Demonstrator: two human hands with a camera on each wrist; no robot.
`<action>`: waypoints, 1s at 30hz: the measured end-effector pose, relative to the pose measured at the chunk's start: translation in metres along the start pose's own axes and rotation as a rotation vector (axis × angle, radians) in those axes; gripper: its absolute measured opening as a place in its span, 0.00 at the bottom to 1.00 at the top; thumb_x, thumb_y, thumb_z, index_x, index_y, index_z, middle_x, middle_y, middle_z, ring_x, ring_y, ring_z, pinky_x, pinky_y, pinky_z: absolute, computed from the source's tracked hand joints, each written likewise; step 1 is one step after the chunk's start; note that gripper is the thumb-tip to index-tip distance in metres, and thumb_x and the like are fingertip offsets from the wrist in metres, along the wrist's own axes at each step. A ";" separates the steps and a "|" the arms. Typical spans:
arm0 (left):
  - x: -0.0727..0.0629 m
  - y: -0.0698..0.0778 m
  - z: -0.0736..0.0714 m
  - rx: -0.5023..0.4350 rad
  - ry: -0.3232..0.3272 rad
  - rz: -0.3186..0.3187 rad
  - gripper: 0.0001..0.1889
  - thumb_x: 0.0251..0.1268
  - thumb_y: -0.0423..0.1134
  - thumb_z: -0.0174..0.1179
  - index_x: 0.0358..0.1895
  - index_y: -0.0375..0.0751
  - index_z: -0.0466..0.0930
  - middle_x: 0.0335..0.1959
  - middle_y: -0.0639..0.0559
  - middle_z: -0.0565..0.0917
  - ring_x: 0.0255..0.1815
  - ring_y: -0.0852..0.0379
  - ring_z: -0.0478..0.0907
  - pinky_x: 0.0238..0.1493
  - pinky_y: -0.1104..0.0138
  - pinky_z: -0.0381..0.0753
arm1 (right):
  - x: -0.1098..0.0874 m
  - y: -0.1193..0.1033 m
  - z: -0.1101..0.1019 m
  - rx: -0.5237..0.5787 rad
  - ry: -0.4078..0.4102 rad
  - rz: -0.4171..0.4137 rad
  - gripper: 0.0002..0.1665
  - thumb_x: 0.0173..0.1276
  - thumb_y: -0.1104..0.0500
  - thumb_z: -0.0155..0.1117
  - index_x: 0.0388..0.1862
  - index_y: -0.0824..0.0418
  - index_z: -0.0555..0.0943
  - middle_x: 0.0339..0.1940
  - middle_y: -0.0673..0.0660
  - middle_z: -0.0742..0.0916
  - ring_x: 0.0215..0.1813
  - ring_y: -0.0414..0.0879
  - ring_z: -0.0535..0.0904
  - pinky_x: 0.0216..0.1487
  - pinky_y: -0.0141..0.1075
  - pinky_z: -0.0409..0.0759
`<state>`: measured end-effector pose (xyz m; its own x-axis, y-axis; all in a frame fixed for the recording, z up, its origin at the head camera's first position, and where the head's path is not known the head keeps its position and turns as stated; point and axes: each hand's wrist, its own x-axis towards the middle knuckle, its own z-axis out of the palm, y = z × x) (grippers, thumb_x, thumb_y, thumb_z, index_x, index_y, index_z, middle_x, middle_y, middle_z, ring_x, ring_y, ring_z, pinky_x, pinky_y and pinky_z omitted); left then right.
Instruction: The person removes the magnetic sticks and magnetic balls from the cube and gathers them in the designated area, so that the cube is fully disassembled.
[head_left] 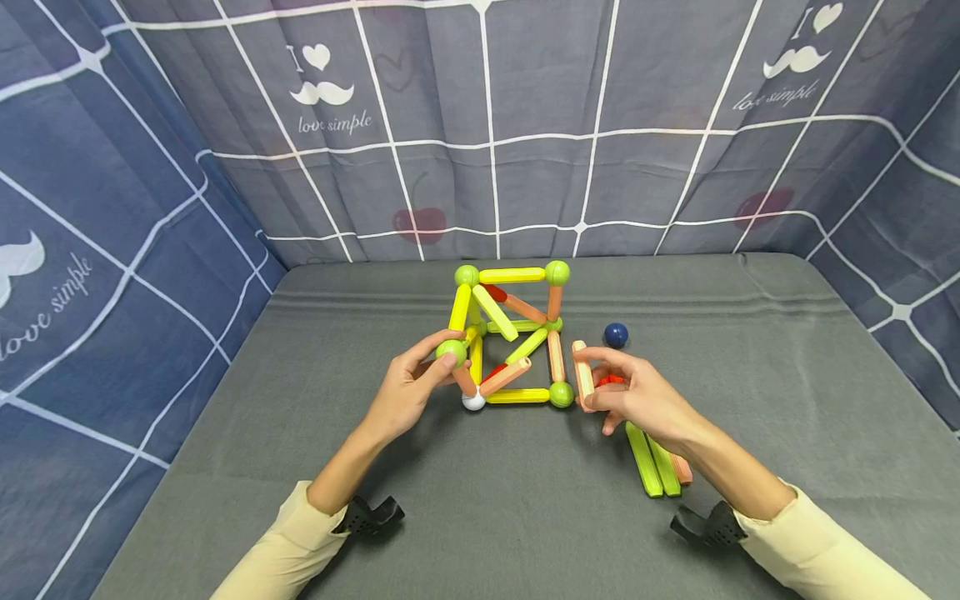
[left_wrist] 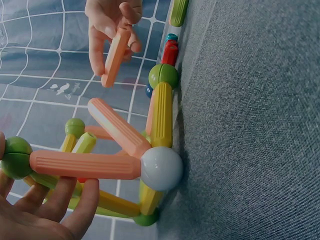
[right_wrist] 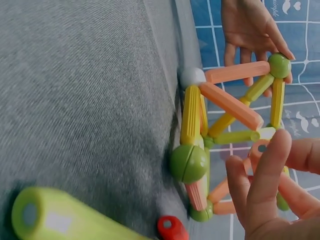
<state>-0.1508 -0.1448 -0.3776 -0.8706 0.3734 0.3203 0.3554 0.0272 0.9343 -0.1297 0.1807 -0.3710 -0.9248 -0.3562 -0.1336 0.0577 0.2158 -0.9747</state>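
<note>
A frame of magnetic rods and balls stands on the grey cloth, with yellow, green and salmon rods joined by green balls and one white ball (head_left: 473,401). My left hand (head_left: 401,392) pinches the green ball (head_left: 451,353) at its upper near-left corner. From that ball a salmon rod (left_wrist: 85,165) runs down to the white ball. Another salmon rod (left_wrist: 117,125) slants up from the white ball, its far end free. To the right of the frame, my right hand (head_left: 648,402) holds a loose salmon rod (head_left: 582,373) between thumb and fingers, apart from the frame.
A dark blue ball (head_left: 616,335) lies right of the frame. Red pieces (head_left: 611,380) are partly hidden behind my right hand. Below that hand lie green rods (head_left: 643,461) and a salmon rod (head_left: 682,472). A patterned curtain (head_left: 525,183) stands behind the grey surface.
</note>
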 end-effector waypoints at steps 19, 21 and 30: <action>0.001 0.001 0.000 -0.003 0.004 -0.001 0.19 0.76 0.32 0.52 0.66 0.31 0.71 0.48 0.33 0.81 0.47 0.48 0.83 0.50 0.57 0.81 | -0.041 0.013 -0.027 0.014 -0.056 -0.098 0.39 0.65 0.74 0.60 0.74 0.64 0.63 0.60 0.72 0.70 0.42 0.63 0.84 0.26 0.41 0.81; 0.001 0.000 0.000 -0.005 0.001 0.004 0.19 0.76 0.31 0.52 0.66 0.30 0.71 0.49 0.33 0.81 0.47 0.47 0.83 0.50 0.57 0.81 | -0.045 0.014 -0.030 -0.003 -0.044 -0.093 0.38 0.65 0.73 0.59 0.74 0.65 0.62 0.60 0.72 0.70 0.42 0.63 0.84 0.25 0.43 0.81; 0.000 0.001 0.000 -0.004 0.000 -0.009 0.19 0.76 0.31 0.52 0.66 0.33 0.71 0.54 0.35 0.78 0.47 0.49 0.83 0.50 0.57 0.81 | -0.060 0.021 -0.042 0.005 0.045 -0.091 0.26 0.71 0.70 0.56 0.68 0.70 0.66 0.53 0.71 0.74 0.14 0.62 0.76 0.22 0.47 0.79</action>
<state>-0.1507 -0.1443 -0.3768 -0.8739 0.3730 0.3116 0.3460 0.0272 0.9378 -0.0889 0.2452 -0.3763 -0.9421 -0.3333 -0.0363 -0.0259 0.1801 -0.9833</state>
